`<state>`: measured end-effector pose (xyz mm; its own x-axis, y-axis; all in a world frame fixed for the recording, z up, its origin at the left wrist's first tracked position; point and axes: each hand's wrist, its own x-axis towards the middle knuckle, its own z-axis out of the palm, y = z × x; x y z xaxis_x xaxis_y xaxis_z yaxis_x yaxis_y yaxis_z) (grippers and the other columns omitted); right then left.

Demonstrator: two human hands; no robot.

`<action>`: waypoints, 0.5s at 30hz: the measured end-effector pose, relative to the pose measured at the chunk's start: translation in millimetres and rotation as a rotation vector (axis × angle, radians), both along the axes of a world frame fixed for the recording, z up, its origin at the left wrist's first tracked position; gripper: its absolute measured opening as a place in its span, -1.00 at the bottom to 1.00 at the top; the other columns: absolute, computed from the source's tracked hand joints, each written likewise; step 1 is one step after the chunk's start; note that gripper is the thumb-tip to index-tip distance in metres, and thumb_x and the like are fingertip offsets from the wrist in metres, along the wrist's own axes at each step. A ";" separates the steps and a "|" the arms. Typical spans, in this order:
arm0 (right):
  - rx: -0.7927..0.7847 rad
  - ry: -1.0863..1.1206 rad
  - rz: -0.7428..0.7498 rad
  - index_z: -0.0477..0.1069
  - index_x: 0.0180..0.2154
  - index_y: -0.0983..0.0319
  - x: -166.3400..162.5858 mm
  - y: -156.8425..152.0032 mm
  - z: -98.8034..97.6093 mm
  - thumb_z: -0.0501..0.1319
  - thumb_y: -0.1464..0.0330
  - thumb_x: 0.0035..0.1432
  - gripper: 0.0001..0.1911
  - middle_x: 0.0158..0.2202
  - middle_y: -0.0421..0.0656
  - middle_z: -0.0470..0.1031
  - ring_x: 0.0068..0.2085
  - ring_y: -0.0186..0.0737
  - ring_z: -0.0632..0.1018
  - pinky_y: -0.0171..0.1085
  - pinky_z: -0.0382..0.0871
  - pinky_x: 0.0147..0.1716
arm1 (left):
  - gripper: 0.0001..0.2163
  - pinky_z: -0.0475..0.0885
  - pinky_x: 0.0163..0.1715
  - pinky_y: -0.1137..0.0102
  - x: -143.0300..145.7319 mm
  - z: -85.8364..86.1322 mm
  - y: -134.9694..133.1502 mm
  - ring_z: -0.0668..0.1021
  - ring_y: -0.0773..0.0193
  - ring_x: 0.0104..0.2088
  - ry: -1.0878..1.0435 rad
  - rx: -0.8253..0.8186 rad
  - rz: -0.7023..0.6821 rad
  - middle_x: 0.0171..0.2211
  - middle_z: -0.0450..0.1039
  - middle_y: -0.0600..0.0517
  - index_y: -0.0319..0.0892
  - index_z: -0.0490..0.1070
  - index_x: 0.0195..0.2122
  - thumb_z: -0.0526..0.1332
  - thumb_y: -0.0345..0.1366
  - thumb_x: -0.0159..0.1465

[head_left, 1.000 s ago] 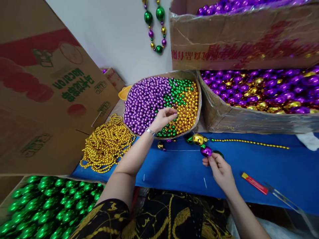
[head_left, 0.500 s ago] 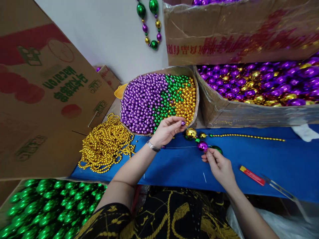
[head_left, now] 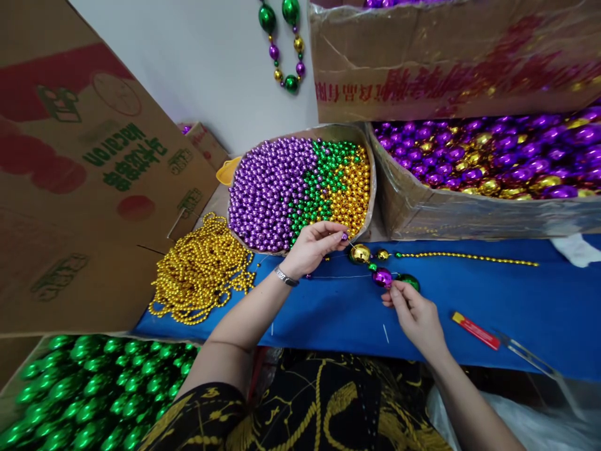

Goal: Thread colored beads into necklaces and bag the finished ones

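A small purple bead [head_left: 344, 236] is pinched between the thumb and fingertips of my left hand [head_left: 315, 248], at the front rim of the box of small beads. My right hand [head_left: 417, 313] pinches the near end of a large purple bead [head_left: 381, 277]. Close by on the same string sit a large gold bead [head_left: 360, 254], a small green bead [head_left: 372, 267] and a smaller gold bead [head_left: 382, 255]. A dark green bead [head_left: 408, 281] lies just behind my right fingers. Thin string runs left across the blue cloth from the purple bead.
A box [head_left: 372, 207] of small purple, green and gold beads stands ahead. Gold bead strands [head_left: 201, 275] are heaped at left. Larger boxes [head_left: 422, 216] flank the back right. A red-and-yellow cutter [head_left: 476, 330] lies on the blue cloth [head_left: 328, 319]. Green beads [head_left: 98, 388] fill a box at lower left.
Both hands keep their pinches and have hardly moved. My left fingers with the small purple bead sit very slightly lower; the view has shifted a little.
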<state>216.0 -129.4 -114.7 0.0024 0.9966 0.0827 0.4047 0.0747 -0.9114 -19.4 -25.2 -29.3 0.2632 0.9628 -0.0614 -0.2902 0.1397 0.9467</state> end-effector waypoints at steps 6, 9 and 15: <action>0.010 -0.005 0.009 0.43 -0.15 0.19 -0.5 -1.4 -2.3 0.08 0.10 0.31 -0.67 -0.34 -0.11 0.65 -0.37 -0.18 0.67 -0.27 0.59 -0.34 | -0.80 0.52 -0.28 0.42 -1.4 0.2 -2.4 0.60 0.36 -0.34 -0.014 -0.018 -0.005 -0.30 0.58 0.00 -0.22 0.55 -0.24 0.41 -0.29 0.13; 0.004 0.004 0.012 0.43 -0.16 0.19 -0.3 -2.8 -2.8 0.08 0.09 0.31 -0.67 -0.34 -0.11 0.65 -0.36 -0.19 0.67 -0.28 0.59 -0.34 | -0.80 0.52 -0.28 0.42 -2.1 1.1 -4.1 0.61 0.35 -0.34 -0.024 -0.021 -0.011 -0.30 0.58 -0.01 -0.22 0.55 -0.24 0.42 -0.29 0.12; 0.018 -0.017 0.020 0.43 -0.15 0.19 -0.4 -3.1 -0.2 0.07 0.10 0.32 -0.67 -0.35 -0.11 0.65 -0.36 -0.18 0.67 -0.27 0.60 -0.35 | -0.79 0.53 -0.28 0.40 -3.5 -2.3 -6.0 0.61 0.35 -0.34 -0.009 -0.016 -0.014 -0.27 0.58 -0.03 -0.22 0.55 -0.24 0.41 -0.27 0.12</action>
<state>215.6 -132.5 -114.9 -0.0186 0.9948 0.1001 0.4182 0.0987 -0.9030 -22.9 -31.1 -31.6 0.2773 0.9579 -0.0742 -0.2965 0.1588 0.9418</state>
